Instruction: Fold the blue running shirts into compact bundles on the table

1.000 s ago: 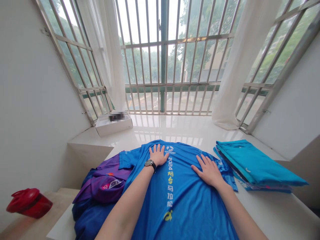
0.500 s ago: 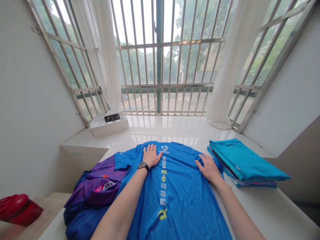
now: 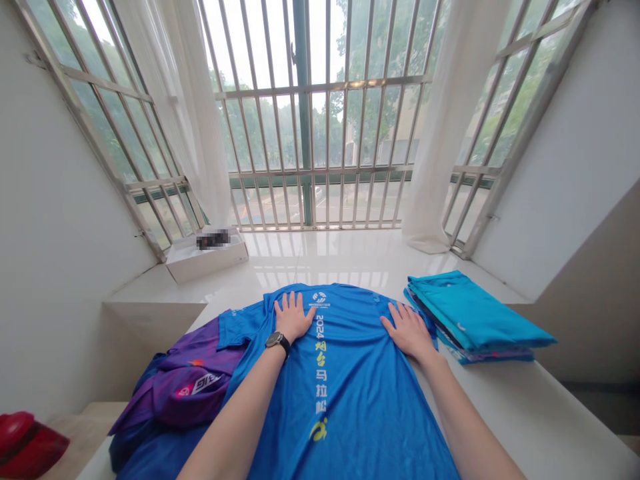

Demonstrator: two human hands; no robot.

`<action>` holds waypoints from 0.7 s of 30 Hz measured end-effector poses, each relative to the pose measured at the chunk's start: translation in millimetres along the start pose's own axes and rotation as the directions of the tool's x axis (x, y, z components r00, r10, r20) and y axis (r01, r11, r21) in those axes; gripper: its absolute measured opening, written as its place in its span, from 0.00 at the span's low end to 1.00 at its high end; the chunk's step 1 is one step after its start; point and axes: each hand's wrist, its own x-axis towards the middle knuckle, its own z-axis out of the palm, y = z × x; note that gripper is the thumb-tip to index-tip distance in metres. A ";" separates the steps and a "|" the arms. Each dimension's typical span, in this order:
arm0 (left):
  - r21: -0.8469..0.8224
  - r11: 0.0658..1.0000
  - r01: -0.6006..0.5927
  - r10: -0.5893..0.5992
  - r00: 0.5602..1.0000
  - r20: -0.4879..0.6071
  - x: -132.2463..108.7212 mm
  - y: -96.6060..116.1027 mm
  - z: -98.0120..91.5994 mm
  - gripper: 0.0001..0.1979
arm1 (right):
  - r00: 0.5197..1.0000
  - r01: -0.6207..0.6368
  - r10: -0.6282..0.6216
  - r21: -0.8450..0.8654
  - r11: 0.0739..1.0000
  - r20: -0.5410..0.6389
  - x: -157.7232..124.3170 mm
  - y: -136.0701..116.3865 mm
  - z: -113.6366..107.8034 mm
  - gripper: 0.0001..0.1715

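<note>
Head cam view: left hand (image 3: 293,319) at about 11 o'clock and right hand (image 3: 409,331) at about 1, both grips fully open, palms flat, holding nothing, pressing on a blue 2024 Yantai marathon tee (image 3: 345,407) spread on a white tiled ledge (image 3: 540,420). Folded teal shirts (image 3: 467,313) sit at 2 o'clock, a purple-and-navy clothing pile (image 3: 175,393) at 8. Tip: spread your fingers and sweep outward, seems best for smoothing wrinkles.

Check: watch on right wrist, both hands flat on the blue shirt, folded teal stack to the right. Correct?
No: the head view shows the wristwatch on the left wrist, by the left hand, not the right hand. Rest holds: the blue shirt, the teal stack.
</note>
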 end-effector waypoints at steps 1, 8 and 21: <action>0.000 1.000 0.000 0.000 1.000 -0.001 0.0 0.2 0.2 0.42 | 1.000 0.003 -0.003 -0.008 1.000 0.002 -0.1 0.0 -0.1 0.39; -0.005 1.000 -0.006 0.006 1.000 -0.009 2.4 -0.7 3.5 0.42 | 0.991 0.101 -0.092 0.090 0.991 -0.098 1.2 5.4 2.2 0.37; -0.021 1.000 -0.015 0.015 0.999 -0.031 0.9 0.2 0.2 0.39 | 0.952 0.180 0.047 0.674 0.716 -0.303 -212.8 0.8 -48.5 0.24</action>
